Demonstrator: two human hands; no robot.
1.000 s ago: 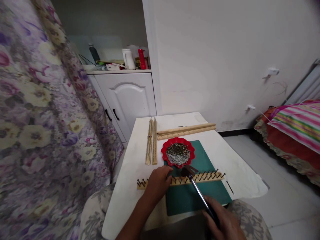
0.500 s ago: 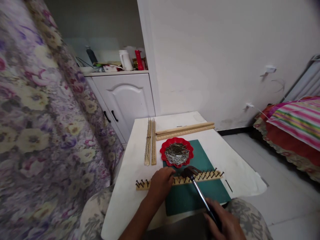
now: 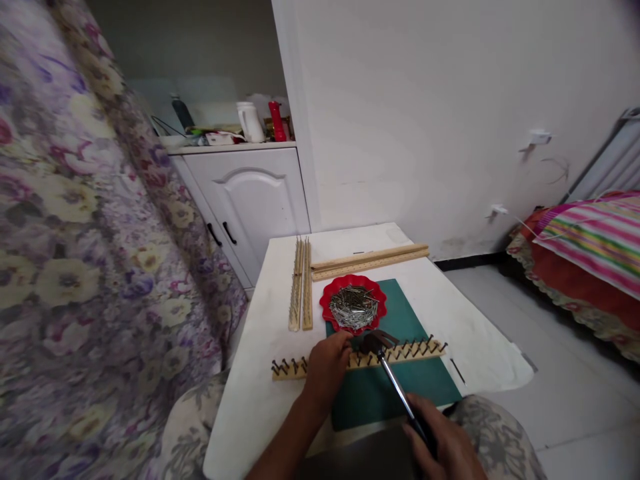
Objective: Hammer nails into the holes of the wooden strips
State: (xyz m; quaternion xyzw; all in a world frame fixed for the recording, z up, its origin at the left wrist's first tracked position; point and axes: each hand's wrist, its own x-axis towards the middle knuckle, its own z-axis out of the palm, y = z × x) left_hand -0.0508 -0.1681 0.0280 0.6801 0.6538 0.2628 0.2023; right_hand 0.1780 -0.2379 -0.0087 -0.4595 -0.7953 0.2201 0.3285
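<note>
My right hand [image 3: 440, 437] is wrapped round the dark grip of a claw hammer [image 3: 395, 381] with a shiny metal shaft. The hammer's dark head hovers over a wooden strip [image 3: 360, 361] studded with two rows of dark nails, some leaning. Just left of the hammer head, my left hand [image 3: 326, 370] lies over the strip, thumb and fingers pinched together at its far edge. What the pinch holds is hidden. Beyond the strip, a red scalloped bowl [image 3: 327, 313] contains a pile of loose nails [image 3: 354, 308].
A green mat [image 3: 370, 400] lies under part of the strip on the white table [image 3: 250, 407]. Two nail-studded strips [image 3: 301, 293] lie at the left, and more wooden strips [image 3: 370, 261] at the back. One loose nail [image 3: 458, 372] rests on the right.
My left hand has shifted slightly right along the strip, closer to the hammer head. The hammer and my right hand have moved a little to the left.
</note>
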